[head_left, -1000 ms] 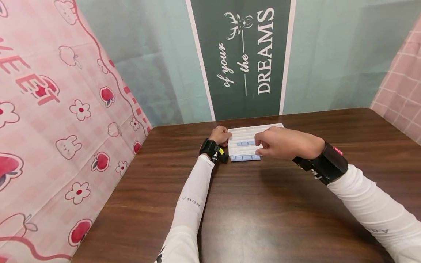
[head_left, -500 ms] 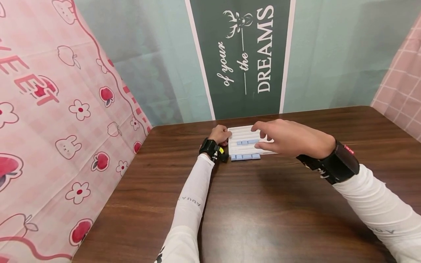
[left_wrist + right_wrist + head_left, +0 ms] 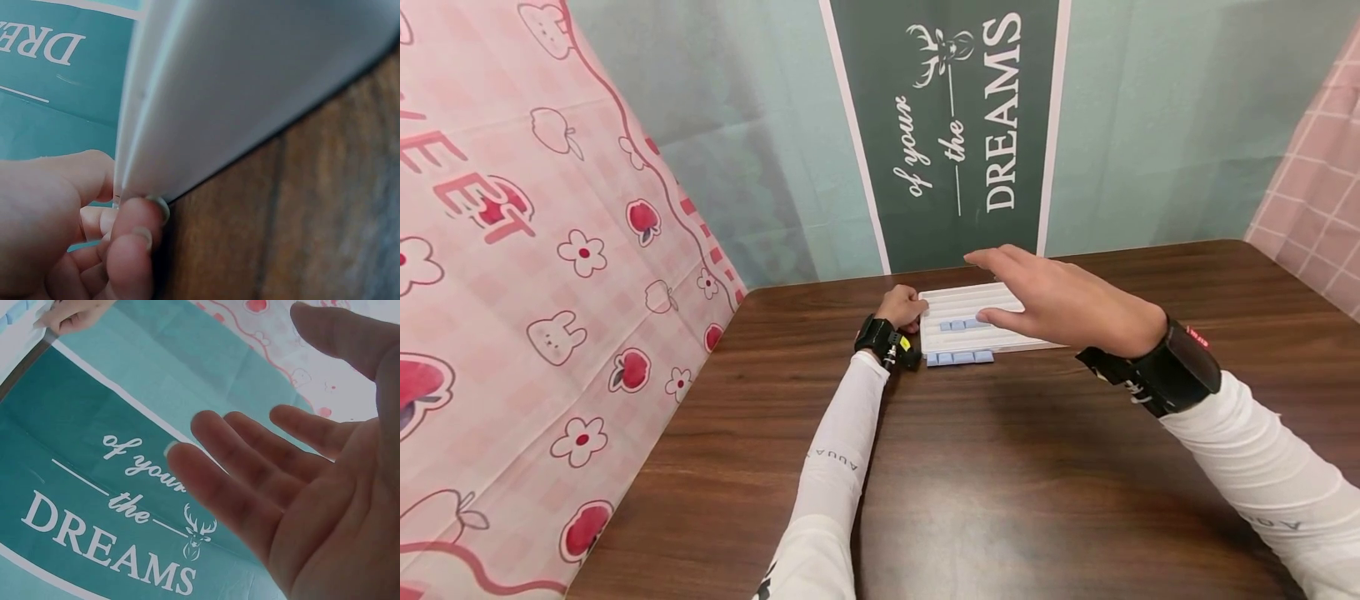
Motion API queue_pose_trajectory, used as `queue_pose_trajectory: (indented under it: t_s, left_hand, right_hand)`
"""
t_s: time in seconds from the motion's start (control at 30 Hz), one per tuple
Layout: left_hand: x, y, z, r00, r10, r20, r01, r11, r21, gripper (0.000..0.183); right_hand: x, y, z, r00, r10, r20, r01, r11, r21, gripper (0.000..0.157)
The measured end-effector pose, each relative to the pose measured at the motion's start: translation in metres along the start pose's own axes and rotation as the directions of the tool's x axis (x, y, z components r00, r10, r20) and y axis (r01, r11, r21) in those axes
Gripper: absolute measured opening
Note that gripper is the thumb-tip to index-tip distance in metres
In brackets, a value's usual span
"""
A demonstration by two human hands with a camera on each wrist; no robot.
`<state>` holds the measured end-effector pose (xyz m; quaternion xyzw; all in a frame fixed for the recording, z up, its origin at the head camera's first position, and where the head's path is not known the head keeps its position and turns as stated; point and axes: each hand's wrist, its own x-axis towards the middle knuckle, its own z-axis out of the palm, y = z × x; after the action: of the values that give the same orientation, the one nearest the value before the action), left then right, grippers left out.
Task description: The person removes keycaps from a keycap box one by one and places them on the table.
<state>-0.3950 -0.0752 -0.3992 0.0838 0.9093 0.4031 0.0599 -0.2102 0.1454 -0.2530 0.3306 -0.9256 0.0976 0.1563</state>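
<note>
A white ridged tray (image 3: pixel 951 301) sits toward the table's far side. Along one of its middle ridges runs a short row of light blue keycap-like pieces (image 3: pixel 957 325), partly behind my right thumb. Another blue row (image 3: pixel 959 358) lies at the tray's front edge. My left hand (image 3: pixel 901 308) holds the tray's left side; in the left wrist view, curled fingers pinch the corner of the white tray (image 3: pixel 250 81). Above the tray's right part hovers my right hand (image 3: pixel 1067 304), which hides that part. The right wrist view shows its palm (image 3: pixel 337 500) bare and its fingers extended.
Brown wood-grain table (image 3: pixel 1000 483) spreads in front of the tray. A green banner with white lettering (image 3: pixel 955 125) hangs behind it. At the left hangs a pink patterned curtain (image 3: pixel 595 317), and a pink checked one (image 3: pixel 1322 183) at the right.
My right hand has lifted off the tray's blue row and its fingers have spread apart and straightened. An extra blue piece shows at the row's right end. My left hand stays put.
</note>
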Motion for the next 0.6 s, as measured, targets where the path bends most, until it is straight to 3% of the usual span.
queue_pose_trajectory:
  t_s: [0.23,0.6]
  left_hand:
    - [0.002,-0.002,-0.001,1.000,-0.009,0.018,0.009,1.000,0.007,0.024]
    - [0.002,-0.002,-0.001,1.000,-0.020,0.010,0.019,0.999,0.026,0.025]
  right_hand:
    - [0.004,0.000,0.002,0.998,-0.029,-0.047,0.028,0.999,-0.032,0.064]
    - [0.019,0.013,0.029,0.999,-0.037,0.010,0.037,0.999,-0.003,0.054]
